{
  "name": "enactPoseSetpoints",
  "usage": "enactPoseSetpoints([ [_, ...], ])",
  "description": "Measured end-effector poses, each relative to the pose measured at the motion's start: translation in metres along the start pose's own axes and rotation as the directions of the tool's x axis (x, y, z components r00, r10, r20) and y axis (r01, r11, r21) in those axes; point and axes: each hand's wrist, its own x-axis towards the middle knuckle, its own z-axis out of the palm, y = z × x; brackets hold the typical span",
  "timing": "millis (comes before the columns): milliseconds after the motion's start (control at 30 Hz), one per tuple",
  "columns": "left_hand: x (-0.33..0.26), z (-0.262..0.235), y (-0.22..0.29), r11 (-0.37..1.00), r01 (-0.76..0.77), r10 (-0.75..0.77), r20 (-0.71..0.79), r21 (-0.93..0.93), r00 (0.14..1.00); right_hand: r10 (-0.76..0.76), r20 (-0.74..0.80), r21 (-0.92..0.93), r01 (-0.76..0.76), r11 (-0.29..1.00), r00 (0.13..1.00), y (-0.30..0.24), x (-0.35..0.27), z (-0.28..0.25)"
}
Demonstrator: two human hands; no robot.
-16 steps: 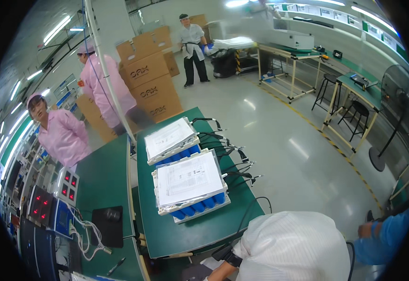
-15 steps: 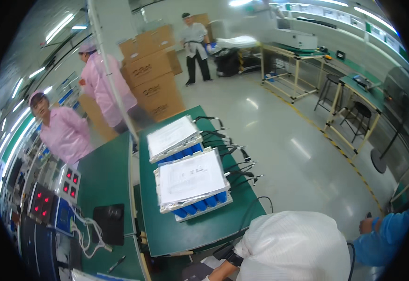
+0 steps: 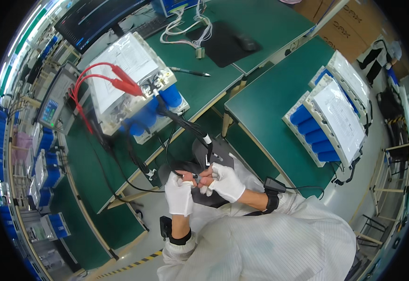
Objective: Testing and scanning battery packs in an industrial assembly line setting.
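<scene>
In front of my lap, my left hand (image 3: 179, 193) and my right hand (image 3: 224, 182) meet fingertip to fingertip, both in white gloves with bare fingertips. Both are closed on a small cable connector (image 3: 197, 178), whose ends are partly hidden by the fingers. Black cables (image 3: 190, 125) run down to it from a battery pack (image 3: 150, 117) with blue cells on the table at the left. Red test clips (image 3: 127, 85) grip the pack's top edge, and a printed sheet (image 3: 120, 65) under clear film lies on it. Another bundle of black leads (image 3: 139, 164) hangs beside my left hand.
On the right-hand green table (image 3: 256, 100) stand two more battery packs (image 3: 314, 133). Behind the wired pack are a monitor (image 3: 92, 23), a mouse pad (image 3: 223, 44), a pen (image 3: 190, 72) and white cables (image 3: 186, 30). A tester with a screen (image 3: 50, 112) stands at the left.
My view has swung left and down, bringing the wired battery pack and both my hands into sight. Earlier, only one wrist and part of a hand showed at the lower edge.
</scene>
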Motion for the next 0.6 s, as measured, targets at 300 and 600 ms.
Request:
enactPoseSetpoints([
  [300,0.001,0.004,-0.015,0.999,0.034,-0.034,-0.021,-0.019,0.999,-0.013,0.032,-0.039,0.014,0.999,0.999,0.004,0.009,0.001],
  [600,0.004,-0.009,0.009,0.645,-0.197,-0.068,0.312,0.738,0.948,-0.545,-0.110,-0.639,0.361,0.680,0.831,-0.001,0.042,-0.022],
])
